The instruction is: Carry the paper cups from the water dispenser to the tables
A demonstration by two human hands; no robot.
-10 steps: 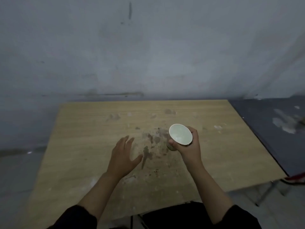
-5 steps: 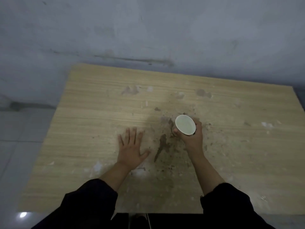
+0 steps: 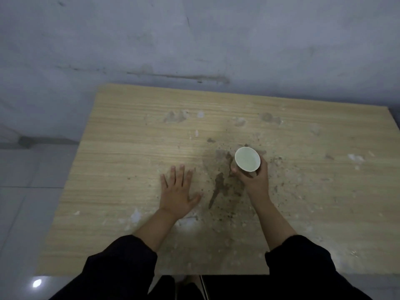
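Gripping the paper cup (image 3: 247,159), right hand (image 3: 254,180); left hand (image 3: 177,194) splayed flat beside it.

bare utility-type room: scuffed grey wall (image 3: 194,40) across the upper frame, tiled floor (image 3: 32,180) at left, stained wood-grain table (image 3: 129,148) at centre.

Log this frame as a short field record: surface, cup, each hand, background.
surface: wooden table, stained and speckled near its middle
cup: one paper cup, upright, open mouth up, over the dark stain
right hand: wrapped around the cup's side
left hand: flat on the table, fingers spread, holding nothing
cup on table or just above: cannot tell
background: grey wall, tiled floor
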